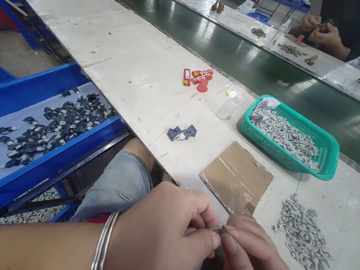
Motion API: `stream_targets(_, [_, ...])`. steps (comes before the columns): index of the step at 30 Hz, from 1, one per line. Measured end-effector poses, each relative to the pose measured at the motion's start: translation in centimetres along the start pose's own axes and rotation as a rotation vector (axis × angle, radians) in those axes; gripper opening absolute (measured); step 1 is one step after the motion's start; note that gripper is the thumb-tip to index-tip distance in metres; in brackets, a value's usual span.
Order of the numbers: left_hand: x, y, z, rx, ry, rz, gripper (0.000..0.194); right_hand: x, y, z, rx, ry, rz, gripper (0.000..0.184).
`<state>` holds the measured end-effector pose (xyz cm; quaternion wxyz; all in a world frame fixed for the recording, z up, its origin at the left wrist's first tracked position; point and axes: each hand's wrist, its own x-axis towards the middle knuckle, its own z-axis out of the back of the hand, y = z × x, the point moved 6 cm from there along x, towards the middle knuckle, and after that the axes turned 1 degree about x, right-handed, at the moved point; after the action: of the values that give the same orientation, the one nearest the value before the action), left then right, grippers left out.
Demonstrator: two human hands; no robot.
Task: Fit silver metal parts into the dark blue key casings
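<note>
My left hand point(166, 234), with silver bangles at the wrist, is closed in a pinch near the table's front edge. Thumb and fingers grip a small grey plastic piece point(218, 229), mostly covered by the fingertips. My right hand point(257, 268) meets it from the other side, its thumb and forefinger pinched at the piece's right end. Just beyond the hands lies a square of brown cardboard point(237, 177). Two dark grey plastic parts joined by a lighter bit point(182, 133) rest on the table to the left of it.
Loose grey pieces point(304, 234) lie at right, below a green basket point(331, 160) of similar pieces. Red packets point(200, 77) and a clear cup point(229, 106) stand farther back. A blue bin point(58, 158) with dark parts is at left. Across the green conveyor point(184, 25), another person's hands point(324, 34) work.
</note>
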<state>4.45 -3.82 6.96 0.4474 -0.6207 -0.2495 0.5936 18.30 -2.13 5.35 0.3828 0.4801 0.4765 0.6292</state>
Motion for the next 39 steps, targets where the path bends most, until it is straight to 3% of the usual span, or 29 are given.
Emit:
stream_targets(8, [0.1, -0.4, 0.4, 0.178, -0.081, -0.1, 0.011, -0.2, -0.2, 0.0, -0.086, -0.026, -0.017, 0.014])
stream_targets(15, [-0.2, -0.9, 0.3, 0.324, -0.159, -0.185, 0.014, -0.4, -0.6, 0.0, -0.025, -0.064, -0.078, 0.014])
stream_targets(25, [-0.3, -0.8, 0.1, 0.418, -0.176, -0.195, 0.015, -0.6, -1.5, 0.2, 0.032, -0.075, -0.162, 0.013])
stream_targets(33, [0.0, -0.5, 0.0, 0.247, -0.132, -0.163, 0.013, -0.5, -1.1, 0.1, 0.068, -0.143, -0.096, 0.013])
stream_targets(39, [0.1, 0.0, -0.1, 0.064, -0.047, -0.059, 0.01, -0.4, -0.8, 0.0, 0.079, -0.092, -0.051, 0.015])
